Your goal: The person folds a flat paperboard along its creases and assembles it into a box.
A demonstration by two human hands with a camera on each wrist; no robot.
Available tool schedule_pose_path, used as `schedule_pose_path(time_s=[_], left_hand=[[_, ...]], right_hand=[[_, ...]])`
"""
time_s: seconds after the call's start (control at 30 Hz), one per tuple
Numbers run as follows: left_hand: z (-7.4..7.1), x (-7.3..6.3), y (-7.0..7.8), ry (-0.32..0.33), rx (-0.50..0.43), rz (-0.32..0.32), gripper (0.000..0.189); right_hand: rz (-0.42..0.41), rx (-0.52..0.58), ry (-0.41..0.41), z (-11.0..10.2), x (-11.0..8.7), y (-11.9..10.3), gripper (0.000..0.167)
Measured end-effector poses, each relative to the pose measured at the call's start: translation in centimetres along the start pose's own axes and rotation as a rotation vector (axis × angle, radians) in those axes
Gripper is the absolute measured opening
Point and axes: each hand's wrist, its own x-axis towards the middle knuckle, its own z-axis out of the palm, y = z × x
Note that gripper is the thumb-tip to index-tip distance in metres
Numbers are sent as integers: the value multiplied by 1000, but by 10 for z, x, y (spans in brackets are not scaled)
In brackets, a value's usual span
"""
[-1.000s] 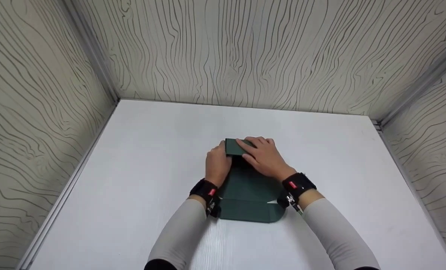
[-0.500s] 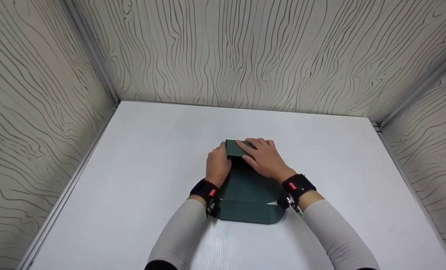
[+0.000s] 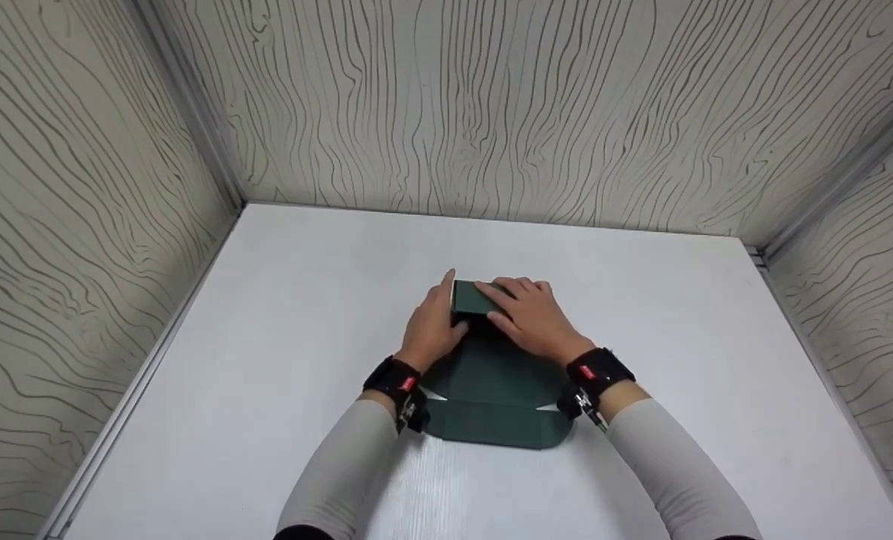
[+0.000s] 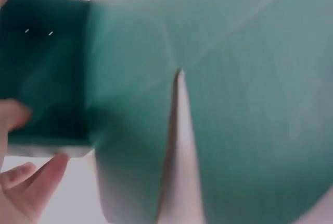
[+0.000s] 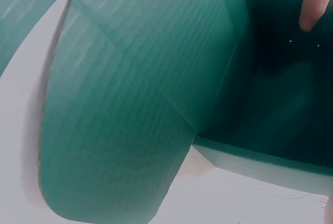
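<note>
A dark green cardboard box (image 3: 474, 297) stands partly folded, its open side facing me and its long flap (image 3: 502, 379) lying toward me on the table. My left hand (image 3: 431, 324) is at the left wall, fingers fairly straight outside and thumb (image 5: 310, 13) inside the opening. In the left wrist view, fingertips (image 4: 61, 162) are close to that wall's outer face; contact is unclear. My right hand (image 3: 532, 319) holds the box from the right, index finger along the top and thumb near the front edge. The other right fingertips are mostly hidden behind the box.
The white table (image 3: 304, 337) surrounds the box. Patterned panels (image 3: 446, 112) rise at the back and both sides. The flap's rounded tab (image 5: 109, 146) stands out near the right wrist.
My left hand has loosened and turned outward to the left, its fingers straightening and the thumb showing. More of the flap's left side shows. My right hand stays put.
</note>
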Motion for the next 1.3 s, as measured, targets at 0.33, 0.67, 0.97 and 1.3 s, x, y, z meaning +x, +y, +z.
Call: schedule_pose_path(time_s=[0.33,0.67,0.97,1.3], left_hand=[[-32,8,-10,-192,36,327,67],[-35,9,-12,-196,32,327,57],[-42,6,-22,-120,85,214,57],[-40,5,-23,76,14,-40,58]], right_hand=[[13,54,12,-1,-2,1,50],[-29,73,157,-8,-11,8,55],[128,194,70,-28,-38,26,49],[395,381,199,-36,-67,39,56]])
